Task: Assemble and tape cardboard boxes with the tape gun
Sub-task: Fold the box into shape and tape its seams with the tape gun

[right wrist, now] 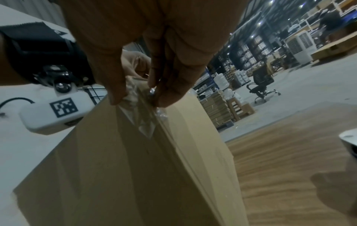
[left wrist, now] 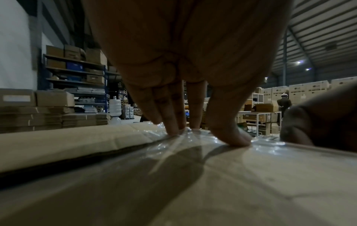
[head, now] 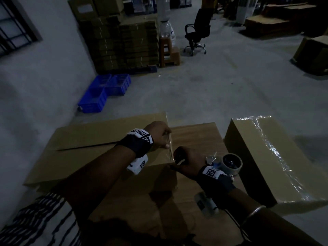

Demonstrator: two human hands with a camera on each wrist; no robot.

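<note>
- Box (head: 99, 150) lies on a wooden table (head: 197, 137), its flap seam partly open.
- Left hand (head: 159, 134) presses straight fingers (left wrist: 173, 122) onto clear tape (left wrist: 185, 137) at the box's right edge.
- Right hand (head: 186, 160) pinches the tape's end at the near corner.
- Tape gun (head: 229, 162) rests just beside the right wrist.
- 1 taped box (head: 276, 162) sits at right.

A warehouse, dim and large. Against the wall stands a pallet stack of flattened cartons (head: 122, 45), the landmark here: blue plastic crates (head: 104, 91) sit on the concrete floor just in front of it, water jugs (head: 166, 31) on a small stool just to its right, and an office chair (head: 198, 32) further right. Behind it run steel shelves (left wrist: 75, 73) loaded with boxes (a ribbed metal roof (left wrist: 324, 30) spans overhead).
</note>
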